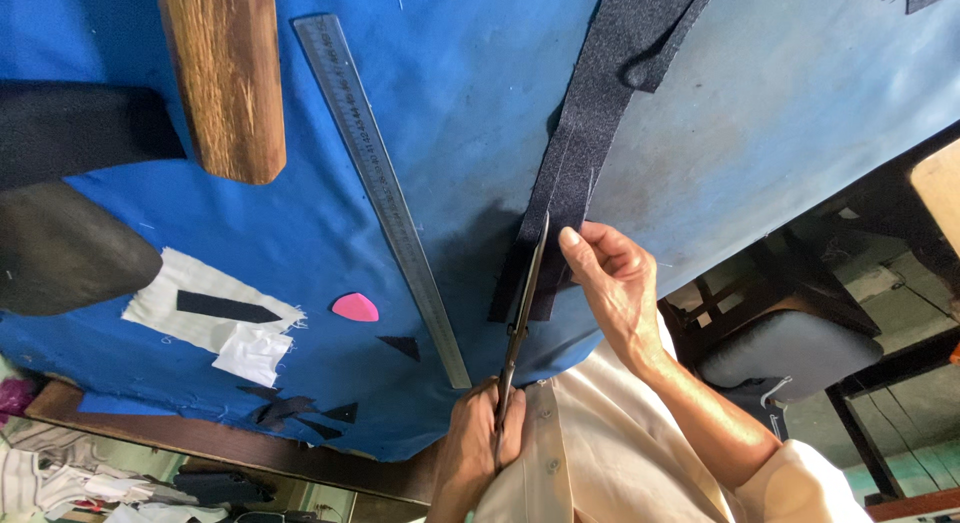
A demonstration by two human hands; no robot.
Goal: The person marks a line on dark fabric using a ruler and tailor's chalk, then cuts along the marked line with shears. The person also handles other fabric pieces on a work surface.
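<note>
Blue cloth covers the counter (450, 103), and on it lies a long dark grey strip of coarse fabric (590, 113), its long axis running from the far edge of the view toward the person, leaning slightly to one side. The picture appears upside down, so which hand is which is judged from the arms and is not fully certain. What seems to be the left hand (612, 283) pinches the near end of the strip, thumb and forefinger pressed together on the cloth, the other fingers curled beneath. The right hand (480, 443) is closed round the handles of a pair of steel scissors (522, 313), whose blades lie along the strip's length, right beside the pinching fingers, tips at the strip's edge. How far the blades stand apart cannot be told. The strip lies straight ahead of the scissors, so the blades and the strip share nearly one line.

A long steel ruler (385, 198) lies just beside the strip, roughly parallel, not touching it. Farther off rest a brown wooden block (225, 78), a pink teardrop piece of tailor's chalk (355, 307), white cloth scraps with a dark strip on them (215, 303) and small dark offcuts (300, 411). The counter's edge runs close behind both hands; bare cloth lies along the strip farther up.
</note>
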